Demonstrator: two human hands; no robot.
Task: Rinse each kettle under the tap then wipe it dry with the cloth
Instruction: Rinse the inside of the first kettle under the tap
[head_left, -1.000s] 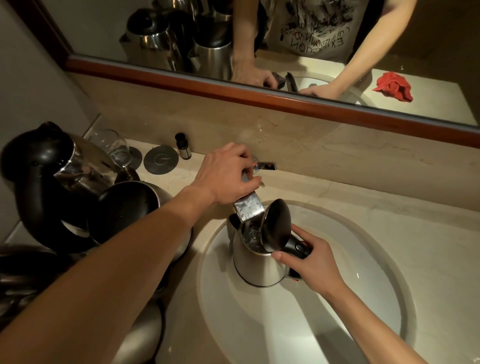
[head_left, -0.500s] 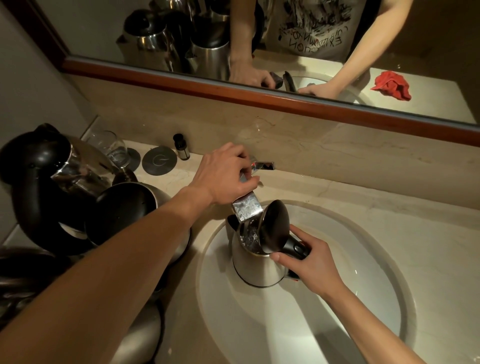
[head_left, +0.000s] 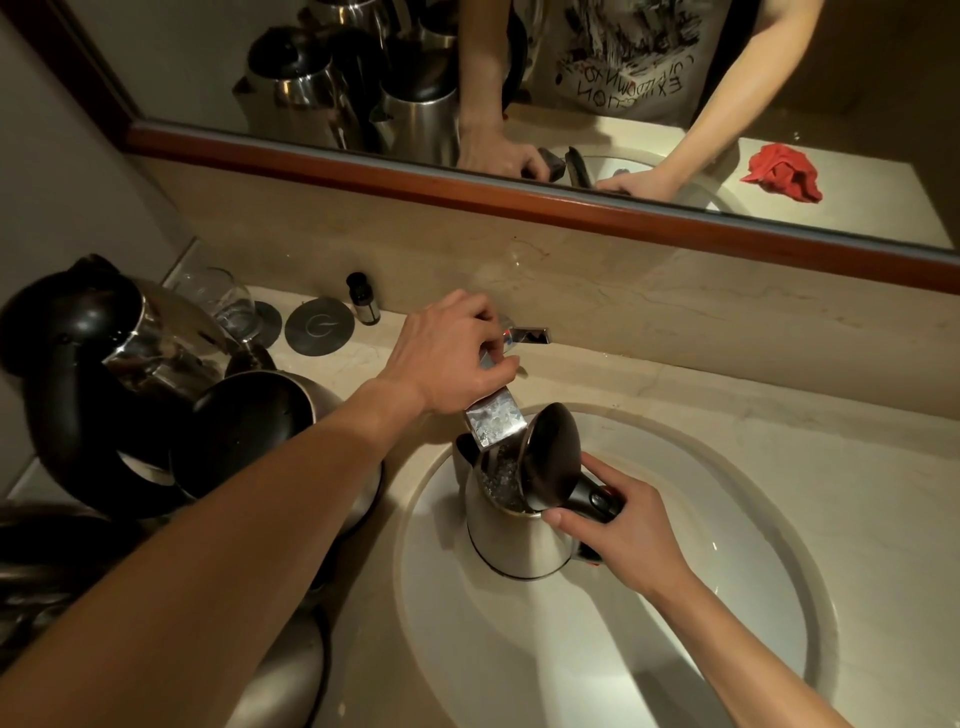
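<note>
Kettle: steel, upright in the basin, its mouth right under the tap, black lid flipped up, water glinting inside
Right hand: fingers curled round the kettle's black handle, thumb lying along the rim by the lid hinge
Left hand: reaches over the tap from the left, fingers bent and pinching the lever at its top; the fingertips are partly hidden
Cloth: red, crumpled, seen only in the mirror, lying on the counter on the side of the basin away from the other kettles, well apart from it
Other kettles: several steel and black ones crowded on the counter left of the basin
Back corner: a glass, a dark round coaster and a small dark bottle stand by the wall
</note>
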